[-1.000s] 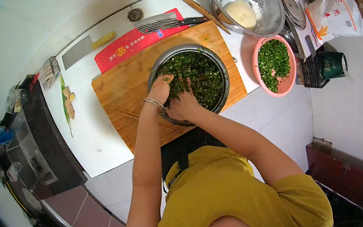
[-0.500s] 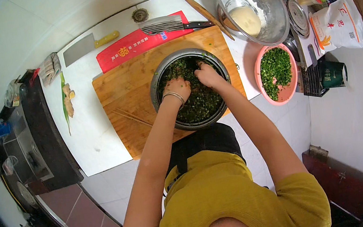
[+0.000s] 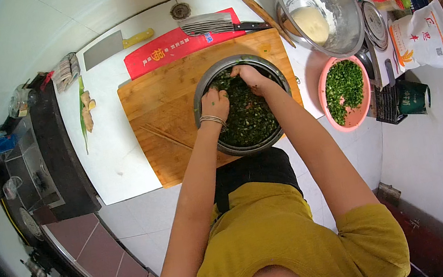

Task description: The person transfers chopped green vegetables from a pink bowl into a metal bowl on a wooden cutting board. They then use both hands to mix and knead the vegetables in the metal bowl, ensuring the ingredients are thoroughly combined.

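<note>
your left hand (image 3: 215,103) and right hand (image 3: 251,76) sink into wet, glossy chopped greens (image 3: 250,119) in a dull grey metal bowl (image 3: 207,83). it sits on a matt, grainy wooden board (image 3: 166,98). at 1 o'clock a shiny steel bowl (image 3: 344,14) is dusted with flour; at 3 o'clock the pink bowl (image 3: 322,85) looks like smooth plastic. at 11 o'clock lies a cleaver (image 3: 103,48) with a matt metal blade.

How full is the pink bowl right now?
Partly full: chopped greens cover much of the pink bowl, with bare pink showing around the rim.
</note>
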`<state>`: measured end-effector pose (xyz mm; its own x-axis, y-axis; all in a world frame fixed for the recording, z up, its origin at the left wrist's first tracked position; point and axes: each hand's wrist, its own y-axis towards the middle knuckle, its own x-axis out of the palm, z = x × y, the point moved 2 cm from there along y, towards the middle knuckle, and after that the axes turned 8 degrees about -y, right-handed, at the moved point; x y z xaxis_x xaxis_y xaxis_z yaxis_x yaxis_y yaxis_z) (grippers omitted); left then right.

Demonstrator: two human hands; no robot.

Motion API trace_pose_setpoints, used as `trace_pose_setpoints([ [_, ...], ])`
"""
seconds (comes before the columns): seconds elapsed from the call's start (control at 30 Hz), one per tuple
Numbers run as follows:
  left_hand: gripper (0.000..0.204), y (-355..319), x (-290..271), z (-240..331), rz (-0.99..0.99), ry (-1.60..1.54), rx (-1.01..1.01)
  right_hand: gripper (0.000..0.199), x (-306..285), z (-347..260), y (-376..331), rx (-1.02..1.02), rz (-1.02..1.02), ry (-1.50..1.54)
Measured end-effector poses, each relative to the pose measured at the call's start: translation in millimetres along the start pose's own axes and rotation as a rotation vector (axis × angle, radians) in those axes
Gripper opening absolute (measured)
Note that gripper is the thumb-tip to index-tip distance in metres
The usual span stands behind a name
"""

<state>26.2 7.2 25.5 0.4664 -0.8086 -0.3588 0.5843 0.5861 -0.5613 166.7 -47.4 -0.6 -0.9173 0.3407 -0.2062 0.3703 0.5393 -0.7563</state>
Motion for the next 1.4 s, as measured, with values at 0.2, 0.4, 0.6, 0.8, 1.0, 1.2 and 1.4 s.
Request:
trace_pose_setpoints([
  [0.2,0.03,-14,-5,3,0.053,0.016,0.06,0.039,14,7,-41,-0.53,-0.115,-1.059],
  [0.4,0.033,-39,-26,37,-0.136,0.311,0.059,0.025,42,37,-129,-0.587,0.154,-1.224],
  [0.6,0.045,-2,5,10,-0.229,0.374,0.134,0.027,40,17,-153,-0.335,0.167,-1.107],
  [0.8,0.051,-43,27,-17,-0.47,0.436,0.171,0.031,8,32,-156,-0.204,0.38,-0.674],
  [1.0,0.02,-49,44,-60,-0.414,0.653,0.591,0.033,36,62,-118,-0.369,0.187,-1.106],
  [1.2,0.021,-41,12,-67,-0.005,0.278,0.625,0.049,61,40,-82,-0.36,0.059,-1.049],
  [1.4,0.027,-50,-11,-14,-0.138,0.522,0.399,0.05,41,12,-127,-0.136,0.181,-0.783],
])
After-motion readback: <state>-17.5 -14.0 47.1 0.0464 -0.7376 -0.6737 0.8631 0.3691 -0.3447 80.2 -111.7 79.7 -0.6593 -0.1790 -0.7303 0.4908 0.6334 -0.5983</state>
